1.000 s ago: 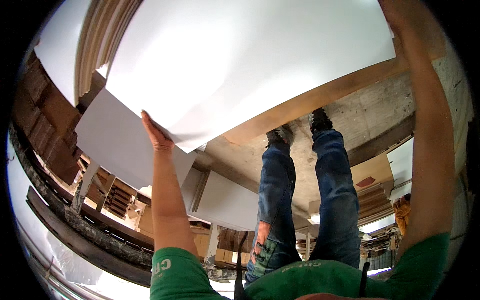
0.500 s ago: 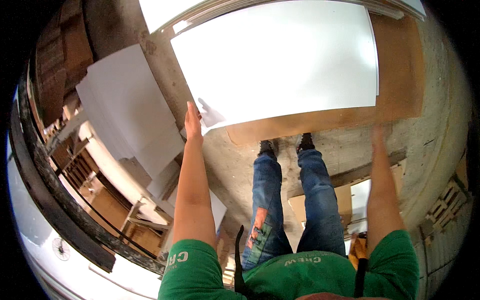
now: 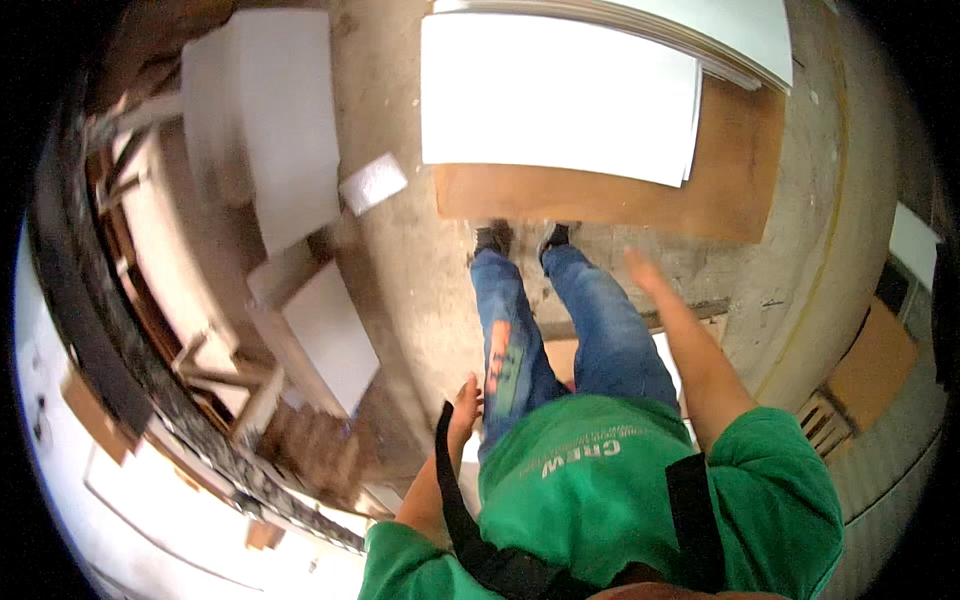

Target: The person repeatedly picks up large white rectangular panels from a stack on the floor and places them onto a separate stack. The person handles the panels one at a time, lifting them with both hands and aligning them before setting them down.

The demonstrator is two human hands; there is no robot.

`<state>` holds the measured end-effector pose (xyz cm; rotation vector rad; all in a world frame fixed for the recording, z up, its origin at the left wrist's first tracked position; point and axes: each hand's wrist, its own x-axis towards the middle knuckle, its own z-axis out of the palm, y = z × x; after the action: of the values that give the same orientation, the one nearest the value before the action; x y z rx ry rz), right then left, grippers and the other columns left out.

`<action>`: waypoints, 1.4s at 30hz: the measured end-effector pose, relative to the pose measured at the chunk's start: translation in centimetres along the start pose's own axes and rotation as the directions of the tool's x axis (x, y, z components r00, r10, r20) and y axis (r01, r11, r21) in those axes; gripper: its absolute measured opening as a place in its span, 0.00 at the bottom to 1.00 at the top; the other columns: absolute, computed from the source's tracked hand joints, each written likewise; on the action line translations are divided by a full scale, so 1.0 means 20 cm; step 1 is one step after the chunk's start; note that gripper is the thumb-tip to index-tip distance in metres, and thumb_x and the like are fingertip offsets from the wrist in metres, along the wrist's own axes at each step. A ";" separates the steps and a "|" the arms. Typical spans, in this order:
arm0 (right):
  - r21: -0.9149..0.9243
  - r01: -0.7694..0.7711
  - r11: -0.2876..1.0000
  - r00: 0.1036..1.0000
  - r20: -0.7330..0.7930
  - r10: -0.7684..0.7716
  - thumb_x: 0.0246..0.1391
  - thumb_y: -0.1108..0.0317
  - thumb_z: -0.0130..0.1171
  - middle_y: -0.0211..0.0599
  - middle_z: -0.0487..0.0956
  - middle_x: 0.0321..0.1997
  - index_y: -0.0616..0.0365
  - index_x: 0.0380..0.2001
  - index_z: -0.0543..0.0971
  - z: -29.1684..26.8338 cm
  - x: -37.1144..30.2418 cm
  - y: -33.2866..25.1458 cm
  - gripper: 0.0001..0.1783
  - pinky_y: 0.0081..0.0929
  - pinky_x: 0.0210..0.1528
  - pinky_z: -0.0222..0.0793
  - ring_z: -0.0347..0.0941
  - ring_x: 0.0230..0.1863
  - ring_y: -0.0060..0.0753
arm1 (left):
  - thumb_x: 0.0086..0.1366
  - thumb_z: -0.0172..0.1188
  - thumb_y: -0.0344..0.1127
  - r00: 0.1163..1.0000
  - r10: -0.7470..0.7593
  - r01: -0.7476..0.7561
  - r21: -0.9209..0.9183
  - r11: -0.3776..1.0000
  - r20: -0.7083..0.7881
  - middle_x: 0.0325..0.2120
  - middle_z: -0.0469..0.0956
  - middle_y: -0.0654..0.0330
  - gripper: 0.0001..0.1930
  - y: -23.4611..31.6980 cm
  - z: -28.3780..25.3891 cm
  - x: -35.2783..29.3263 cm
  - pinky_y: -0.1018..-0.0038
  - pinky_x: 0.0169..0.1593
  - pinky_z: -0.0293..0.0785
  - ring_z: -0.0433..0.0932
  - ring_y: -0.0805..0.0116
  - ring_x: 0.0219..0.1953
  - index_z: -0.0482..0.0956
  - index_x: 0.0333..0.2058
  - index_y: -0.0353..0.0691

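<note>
My left hand [image 3: 466, 405] hangs beside my left thigh, its fingers loosely apart and nothing in them. In front of my right leg is my right hand [image 3: 645, 272], slightly blurred, with fingers stretched out and no object visible in it. Neither hand touches the white sheets [image 3: 555, 95] lying on the floor beyond my feet. Those sheets rest on a larger brown board [image 3: 600, 200], which shows along their near and right sides. The top sheet's right edge is slightly out of line with one below it.
Farther back lies another stack of white sheets [image 3: 745, 35]. To the left are large pale sheets [image 3: 285, 130], a small white piece [image 3: 374, 183] on the concrete floor [image 3: 400, 265], and another white panel [image 3: 332, 335]. Wooden framing [image 3: 225, 385] stands at the lower left.
My left hand has come away from the white sheet's near left corner, back to my thigh. My right hand has moved inward, and the view has shifted, with the sheets now farther off.
</note>
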<state>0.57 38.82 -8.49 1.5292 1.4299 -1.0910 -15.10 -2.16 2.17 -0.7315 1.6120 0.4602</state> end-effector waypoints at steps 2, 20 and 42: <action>-0.014 0.098 0.995 0.994 -0.051 -0.098 0.56 0.43 0.36 0.50 0.68 0.54 0.62 0.50 0.69 -0.06 -0.10 0.16 0.33 0.33 0.59 0.52 0.60 0.58 0.47 | 0.58 0.36 0.67 0.969 0.241 -0.247 0.143 0.958 0.058 0.53 0.62 0.44 0.41 -0.17 0.09 -0.12 0.68 0.53 0.59 0.62 0.56 0.55 0.59 0.56 0.34; -0.607 0.306 0.733 0.952 0.190 -0.240 0.57 0.43 0.33 0.58 0.72 0.45 0.70 0.44 0.71 0.30 -0.46 0.34 0.36 0.35 0.52 0.59 0.67 0.50 0.51 | 0.56 0.32 0.70 0.985 0.159 -0.170 -0.268 0.948 -0.062 0.52 0.61 0.36 0.43 -1.03 0.12 -0.17 0.64 0.58 0.53 0.57 0.45 0.57 0.62 0.54 0.35; -0.822 0.528 0.213 0.826 0.438 -0.354 0.55 0.44 0.38 0.59 0.70 0.47 0.62 0.46 0.71 1.48 -1.33 -0.93 0.32 0.36 0.54 0.57 0.64 0.53 0.55 | 0.53 0.61 0.43 0.575 0.523 -0.773 -0.208 0.599 -0.629 0.33 0.77 0.56 0.13 -1.30 -0.24 -0.25 0.68 0.43 0.67 0.74 0.59 0.37 0.78 0.31 0.40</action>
<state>-20.65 3.58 6.68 0.1396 1.9249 -0.4091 -0.56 -23.08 10.75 -0.5739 2.3352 1.3643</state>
